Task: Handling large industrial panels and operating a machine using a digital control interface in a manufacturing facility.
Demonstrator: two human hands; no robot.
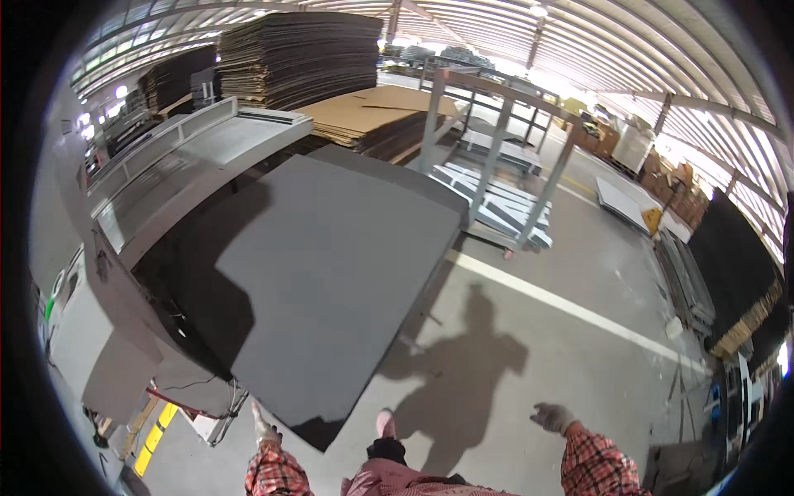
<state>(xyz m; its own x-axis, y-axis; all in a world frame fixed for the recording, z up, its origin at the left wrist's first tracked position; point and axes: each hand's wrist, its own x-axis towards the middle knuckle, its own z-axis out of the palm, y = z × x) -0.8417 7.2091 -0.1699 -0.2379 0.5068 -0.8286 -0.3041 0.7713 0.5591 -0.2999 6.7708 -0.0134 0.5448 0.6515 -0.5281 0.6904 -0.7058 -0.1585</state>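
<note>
A large dark grey flat sheet (347,240) lies ahead of me on the left, with one corner jutting toward my body. My left hand (266,428), in a light glove, is beside the near left edge of this sheet, its fingers stretched forward. Whether it touches the edge, I cannot tell. Out to the right, my gloved right hand (552,417) hangs over the floor with fingers apart and nothing in it. Both arms wear red checked sleeves.
Left of the sheet stands a grey machine (124,355). Behind are tall cardboard stacks (302,62) and a metal frame cart (492,157). A white line (571,306) crosses the floor. More dark stacked sheets (736,273) stand at far right.
</note>
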